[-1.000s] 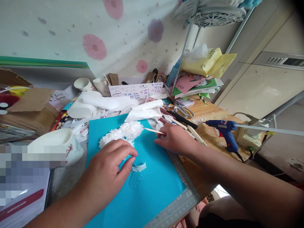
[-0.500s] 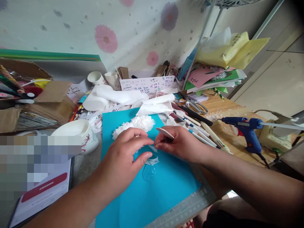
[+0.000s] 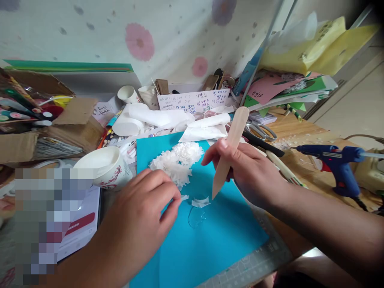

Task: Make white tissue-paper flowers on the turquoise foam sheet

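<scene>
A blue sheet (image 3: pixel 192 252) lies on a grey cutting mat. Near its top sits a cluster of white paper petals (image 3: pixel 177 160). Below that are a small white paper strip (image 3: pixel 200 202) and a clear glue outline (image 3: pixel 196 218). My right hand (image 3: pixel 240 164) grips a flat wooden stick (image 3: pixel 237 128), its pointed end down beside the strip. My left hand (image 3: pixel 150 204) has its fingers pinched at the cluster's lower left, a small white paper piece (image 3: pixel 184 197) at the fingertips.
A paper cup (image 3: pixel 117 168) and a phone (image 3: pixel 81 224) are at left, near a cardboard box (image 3: pixel 60 136). Behind the sheet lie white paper rolls (image 3: pixel 162 118). Scissors (image 3: pixel 261 130) and a blue glue gun (image 3: pixel 339 160) are at right.
My hands have moved apart. The wooden stick has swung upright in my right hand, its point now down. My left fingers have closed together, and the camera view has shifted slightly.
</scene>
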Available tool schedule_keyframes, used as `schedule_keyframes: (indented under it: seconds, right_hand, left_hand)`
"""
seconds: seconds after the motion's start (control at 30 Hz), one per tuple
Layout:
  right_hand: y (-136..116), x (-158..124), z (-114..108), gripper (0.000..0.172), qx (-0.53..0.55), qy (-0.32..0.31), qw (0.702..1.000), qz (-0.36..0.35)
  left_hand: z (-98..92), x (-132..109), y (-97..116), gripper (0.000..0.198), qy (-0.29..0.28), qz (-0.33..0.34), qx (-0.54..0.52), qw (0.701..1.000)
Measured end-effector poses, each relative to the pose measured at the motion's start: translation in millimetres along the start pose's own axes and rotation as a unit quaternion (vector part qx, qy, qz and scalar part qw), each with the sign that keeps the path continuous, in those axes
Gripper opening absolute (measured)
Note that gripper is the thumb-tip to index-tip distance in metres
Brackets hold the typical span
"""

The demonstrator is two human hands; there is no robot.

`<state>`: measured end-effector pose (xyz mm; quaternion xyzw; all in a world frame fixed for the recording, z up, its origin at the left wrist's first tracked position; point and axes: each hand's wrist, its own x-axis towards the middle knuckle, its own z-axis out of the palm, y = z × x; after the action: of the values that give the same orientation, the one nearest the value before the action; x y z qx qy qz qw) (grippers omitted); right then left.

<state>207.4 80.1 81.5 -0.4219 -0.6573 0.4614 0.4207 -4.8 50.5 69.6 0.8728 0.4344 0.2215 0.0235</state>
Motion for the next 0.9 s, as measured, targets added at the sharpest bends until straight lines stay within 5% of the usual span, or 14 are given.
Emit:
schedule_keyframes:
  seconds: [0.2, 0.4, 0.6, 0.9]
  right_hand:
    - [8, -1, 22, 0.02, 0.058, -0.123, 0.989, 0.056]
    - [17, 4, 17, 0.019, -0.035, -0.11, 0.993, 0.018]
    - [13, 3, 15, 0.021, 0.023, -0.048, 0.998, 0.016]
    - [13, 6, 22, 0.028, -0.048, -0.14, 0.989, 0.008]
  left_hand:
    - [5.1, -6, -3, 0.018, -0.028, -0.055, -0.038, 0.997]
    - [13.0, -6, 3, 0.017, -0.054, -0.084, -0.086, 0.991]
    - [17.3, -6, 4, 0.015, -0.075, -0.079, -0.143, 0.984]
    - [19.8, -7, 2, 0.019, -0.111, -0.069, -0.149, 0.98]
